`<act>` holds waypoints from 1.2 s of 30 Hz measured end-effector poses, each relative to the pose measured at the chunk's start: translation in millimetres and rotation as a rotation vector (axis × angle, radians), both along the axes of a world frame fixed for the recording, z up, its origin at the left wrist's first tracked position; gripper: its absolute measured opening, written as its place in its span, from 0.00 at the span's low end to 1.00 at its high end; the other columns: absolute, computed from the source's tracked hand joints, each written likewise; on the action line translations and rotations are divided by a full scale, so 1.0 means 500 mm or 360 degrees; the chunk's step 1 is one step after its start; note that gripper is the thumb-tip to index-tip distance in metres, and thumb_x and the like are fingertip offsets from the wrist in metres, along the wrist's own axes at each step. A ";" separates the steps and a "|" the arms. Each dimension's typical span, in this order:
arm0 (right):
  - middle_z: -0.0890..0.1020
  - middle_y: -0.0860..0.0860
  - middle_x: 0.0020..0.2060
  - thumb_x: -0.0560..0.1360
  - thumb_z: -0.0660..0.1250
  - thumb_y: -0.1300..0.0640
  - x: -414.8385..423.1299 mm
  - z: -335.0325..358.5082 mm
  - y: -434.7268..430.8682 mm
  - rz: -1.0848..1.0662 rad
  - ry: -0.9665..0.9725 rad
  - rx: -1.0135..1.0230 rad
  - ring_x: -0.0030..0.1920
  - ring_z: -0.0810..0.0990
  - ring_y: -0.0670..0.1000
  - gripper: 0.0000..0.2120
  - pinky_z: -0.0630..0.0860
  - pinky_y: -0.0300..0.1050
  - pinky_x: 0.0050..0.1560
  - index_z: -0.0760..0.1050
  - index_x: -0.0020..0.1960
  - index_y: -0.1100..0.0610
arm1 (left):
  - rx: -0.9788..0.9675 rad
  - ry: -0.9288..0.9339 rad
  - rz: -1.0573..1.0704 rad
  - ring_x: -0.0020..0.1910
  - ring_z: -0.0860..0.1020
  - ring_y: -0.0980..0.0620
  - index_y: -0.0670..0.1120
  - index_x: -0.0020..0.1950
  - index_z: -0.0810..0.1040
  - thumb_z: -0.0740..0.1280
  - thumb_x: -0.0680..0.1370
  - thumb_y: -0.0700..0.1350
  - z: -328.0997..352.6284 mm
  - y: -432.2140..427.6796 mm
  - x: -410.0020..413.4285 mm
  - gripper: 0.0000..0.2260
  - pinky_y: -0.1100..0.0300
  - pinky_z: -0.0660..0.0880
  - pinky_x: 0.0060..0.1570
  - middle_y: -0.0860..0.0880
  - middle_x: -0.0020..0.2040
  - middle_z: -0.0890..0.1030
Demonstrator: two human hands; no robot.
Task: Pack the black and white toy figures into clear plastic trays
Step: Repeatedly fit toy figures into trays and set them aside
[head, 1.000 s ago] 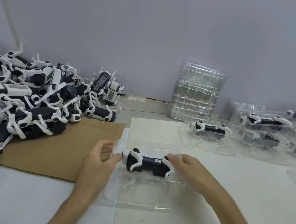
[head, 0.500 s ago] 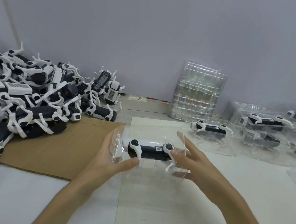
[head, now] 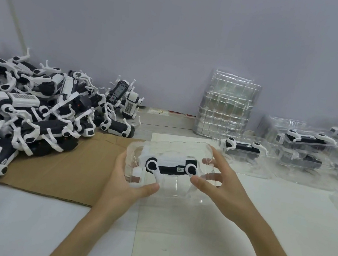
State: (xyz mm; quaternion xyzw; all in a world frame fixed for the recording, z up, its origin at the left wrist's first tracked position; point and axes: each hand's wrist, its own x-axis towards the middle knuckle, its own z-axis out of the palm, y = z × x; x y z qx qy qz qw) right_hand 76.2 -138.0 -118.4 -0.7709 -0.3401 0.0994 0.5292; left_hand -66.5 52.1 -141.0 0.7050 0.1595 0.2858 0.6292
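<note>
A clear plastic tray (head: 174,146) is lifted off the table and tilted towards me. A black and white toy figure (head: 170,167) lies in it on its side. My left hand (head: 126,184) grips the tray's left end, thumb on the front, fingers behind. My right hand (head: 218,186) holds the right end, thumb near the figure's rear leg, fingers spread behind the plastic. A big heap of loose figures (head: 22,109) lies at the left.
Brown cardboard (head: 64,168) lies under the heap. A stack of empty clear trays (head: 226,110) stands at the back by the wall. Several filled trays (head: 302,144) sit at the right, the nearest (head: 244,148) just behind my right hand. A white sheet (head: 211,245) covers the table.
The tray with its figure has gone from lying flat on the table to being raised and tipped towards me. Both hands moved from the figure's ends to the tray's ends.
</note>
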 end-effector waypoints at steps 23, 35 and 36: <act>0.65 0.34 0.67 0.71 0.75 0.43 -0.018 0.006 0.000 -0.0155 -0.0518 -0.0072 0.66 0.62 0.27 0.37 0.64 0.35 0.65 0.60 0.74 0.39 | -0.0545 -0.0219 -0.0006 0.46 0.81 0.53 0.53 0.66 0.74 0.76 0.64 0.49 -0.001 0.018 0.001 0.31 0.54 0.71 0.44 0.50 0.53 0.83; 0.76 0.49 0.56 0.67 0.80 0.58 -0.056 0.002 0.024 -0.0403 -0.1379 -0.0055 0.58 0.74 0.52 0.22 0.65 0.46 0.60 0.79 0.58 0.51 | -0.0265 -0.0202 -0.0249 0.56 0.82 0.44 0.62 0.68 0.72 0.74 0.69 0.49 0.009 -0.018 -0.002 0.28 0.47 0.81 0.53 0.47 0.58 0.79; 0.76 0.48 0.53 0.67 0.80 0.59 -0.054 0.003 0.023 -0.0410 -0.1386 -0.0041 0.55 0.74 0.51 0.20 0.66 0.46 0.58 0.80 0.56 0.52 | -0.0234 -0.0198 -0.0263 0.56 0.82 0.44 0.63 0.69 0.71 0.75 0.68 0.52 0.012 -0.022 -0.003 0.30 0.47 0.82 0.51 0.49 0.58 0.79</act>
